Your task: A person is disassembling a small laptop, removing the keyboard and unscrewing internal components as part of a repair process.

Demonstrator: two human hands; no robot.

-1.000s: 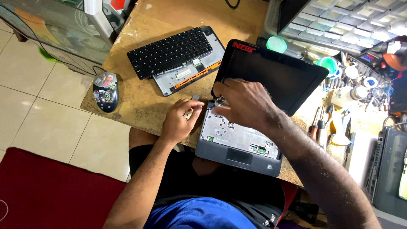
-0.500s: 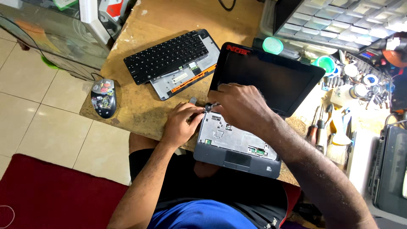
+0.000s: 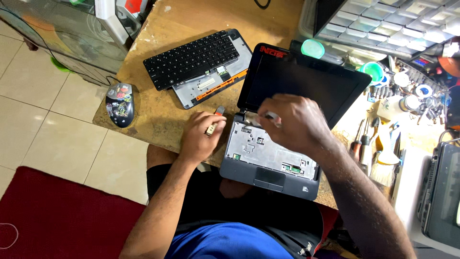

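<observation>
Surface: worn wooden worktable across the centre of the frame, pale tiled floor to the left, dark red mat at lower left.
Laptop: small dark laptop at centre, lid open, keyboard gone, bare metal deck showing; front edge hangs over the table edge above the person's lap.
Left hand: left hand just left of the laptop base, fingers curled shut around a small tool with an orange tip that points up toward the hinge corner.
Right hand: right hand over the deck near the hinge, closed, pinching a thin silvery item; what it is cannot be told. It hides the upper right of the deck.
Keyboard: loose black keyboard at upper centre, lying across a grey cover panel with an orange strip.
Mouse: mouse with colourful stickers at the left table edge.
Label: red sticker on the lid's top left corner.
Right clutter: screwdrivers and a brush just right of the laptop; green lids and small pots above; grey drawer rack at upper right.
</observation>
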